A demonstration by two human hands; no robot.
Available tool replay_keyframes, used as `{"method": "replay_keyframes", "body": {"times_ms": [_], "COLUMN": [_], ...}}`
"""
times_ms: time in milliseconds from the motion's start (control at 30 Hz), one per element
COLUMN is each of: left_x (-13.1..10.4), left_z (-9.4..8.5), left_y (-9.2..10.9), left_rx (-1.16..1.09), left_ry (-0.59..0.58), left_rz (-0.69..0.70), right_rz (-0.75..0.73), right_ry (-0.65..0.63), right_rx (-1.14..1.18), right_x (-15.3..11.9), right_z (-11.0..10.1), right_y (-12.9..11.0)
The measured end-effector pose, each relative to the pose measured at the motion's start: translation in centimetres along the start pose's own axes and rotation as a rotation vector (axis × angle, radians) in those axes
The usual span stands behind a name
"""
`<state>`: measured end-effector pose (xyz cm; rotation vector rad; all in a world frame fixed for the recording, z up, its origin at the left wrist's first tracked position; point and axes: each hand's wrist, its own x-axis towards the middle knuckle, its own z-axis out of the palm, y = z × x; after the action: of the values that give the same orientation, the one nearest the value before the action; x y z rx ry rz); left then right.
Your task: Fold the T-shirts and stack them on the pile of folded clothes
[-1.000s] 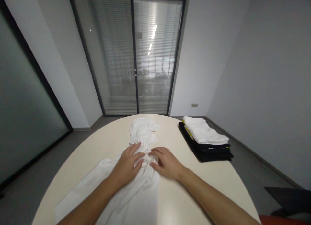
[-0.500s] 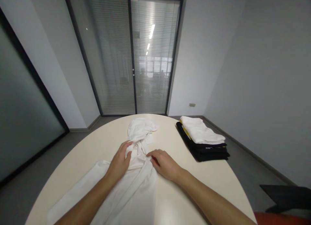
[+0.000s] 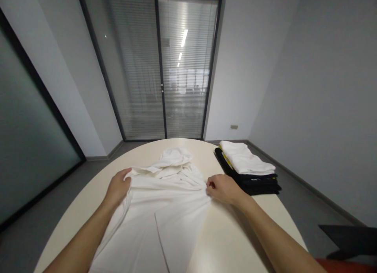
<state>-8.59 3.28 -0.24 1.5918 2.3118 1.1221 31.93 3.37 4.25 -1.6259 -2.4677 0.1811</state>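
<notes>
A white cloth garment lies spread over the near part of the table, its far end bunched up in loose folds. Its exact kind is hard to make out. My left hand pinches the garment's left edge between thumb and fingers. On the opposite edge, my right hand is closed on the fabric. Between the two hands the cloth is drawn wide, with creases running toward the right hand. A straight fold line runs down its near middle.
The round cream table carries a stack of folded black clothes at the right, topped by a folded white cloth, with some yellow showing between. A dark chair part stands at lower right. Glass doors are beyond.
Both hands have moved apart, the left leftward and the right rightward. The gathered white garment is now stretched wide between them, and its bunched far end has shifted.
</notes>
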Motion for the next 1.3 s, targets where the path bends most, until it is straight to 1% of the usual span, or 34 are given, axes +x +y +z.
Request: {"method": "replay_keyframes", "body": {"times_ms": [67, 133, 200, 267, 300, 367, 433, 467, 500, 533, 567, 633, 667, 700, 733, 767, 833, 900, 967, 1033, 1100, 1133, 1200, 1300], "left_x": [-0.8, -1.6, -2.4, -3.2, -3.6, -4.6, -5.6, -6.2, -6.6, -7.1, -7.5, -8.0, -8.3, -8.5, -8.8, -9.0, -9.4, -9.6, -9.6, -9.5, -9.1, -8.9, -8.1, -6.0], "left_z": [0.7, 1.1, 1.0, 0.4, -0.1, -1.3, -2.3, -2.6, -2.8, -2.9, -2.8, -2.1, -1.7, -1.2, -0.8, -0.4, 0.3, 0.8, 1.1, 1.2, 1.3, 1.3, 1.3, 0.9], "left_y": [0.7, 1.5, 2.3, 3.3, 3.9, 5.2, 6.6, 7.2, 7.8, 8.2, 8.5, 8.9, 8.9, 8.8, 8.7, 8.6, 8.5, 8.5, 8.7, 8.8, 9.0, 9.0, 8.8, 7.8], "left_rx": [0.054, 0.1, 0.122, 0.097, 0.063, -0.045, -0.187, -0.254, -0.302, -0.327, -0.329, -0.302, -0.291, -0.283, -0.277, -0.273, -0.256, -0.261, -0.299, -0.355, -0.455, -0.525, -0.705, -1.055], "left_ry": [-0.061, -0.136, -0.223, -0.347, -0.441, -0.692, -0.954, -1.059, -1.128, -1.137, -1.065, -0.787, -0.65, -0.554, -0.511, -0.506, -0.517, -0.482, -0.435, -0.427, -0.44, -0.431, -0.365, -0.195], "left_rz": [0.099, 0.188, 0.244, 0.258, 0.253, 0.247, 0.319, 0.373, 0.401, 0.399, 0.38, 0.365, 0.387, 0.423, 0.458, 0.481, 0.493, 0.486, 0.478, 0.46, 0.401, 0.349, 0.19, -0.101], "right_rz": [-0.082, -0.223, -0.343, -0.384, -0.376, -0.336, -0.268, -0.229, -0.188, -0.15, -0.122, -0.096, -0.095, -0.109, -0.144, -0.203, -0.382, -0.574, -0.686, -0.686, -0.608, -0.56, -0.484, -0.446], "right_ry": [0.045, 0.087, 0.094, 0.081, 0.076, 0.072, 0.061, 0.048, 0.032, 0.02, 0.014, 0.023, 0.044, 0.075, 0.109, 0.138, 0.158, 0.099, 0.021, -0.01, 0.016, 0.033, 0.047, 0.022], "right_rx": [-0.016, 0.059, 0.166, 0.227, 0.236, 0.232, 0.233, 0.231, 0.222, 0.204, 0.18, 0.138, 0.131, 0.138, 0.157, 0.189, 0.273, 0.35, 0.406, 0.45, 0.487, 0.498, 0.502, 0.458], "right_x": [-0.1, -0.1, 0.0, 0.2, 0.4, 0.5, 0.5, 0.5, 0.5, 0.4, 0.4, 0.3, 0.3, 0.3, 0.3, 0.2, -0.1, -0.6, -1.0, -1.3, -1.3, -1.3, -1.1, -0.9], "right_z": [0.2, 0.9, 1.8, 2.5, 2.7, 2.7, 2.3, 2.1, 1.9, 1.8, 1.8, 1.9, 1.9, 1.9, 1.8, 1.6, 1.2, 0.8, 0.8, 1.3, 2.2, 2.6, 3.3, 3.5], "right_y": [-0.4, -1.0, -1.3, -1.2, -1.2, -1.0, -1.1, -1.2, -1.3, -1.4, -1.6, -1.9, -2.1, -2.4, -2.7, -3.1, -4.2, -5.4, -6.5, -7.0, -6.8, -6.6, -6.0, -5.3]}}
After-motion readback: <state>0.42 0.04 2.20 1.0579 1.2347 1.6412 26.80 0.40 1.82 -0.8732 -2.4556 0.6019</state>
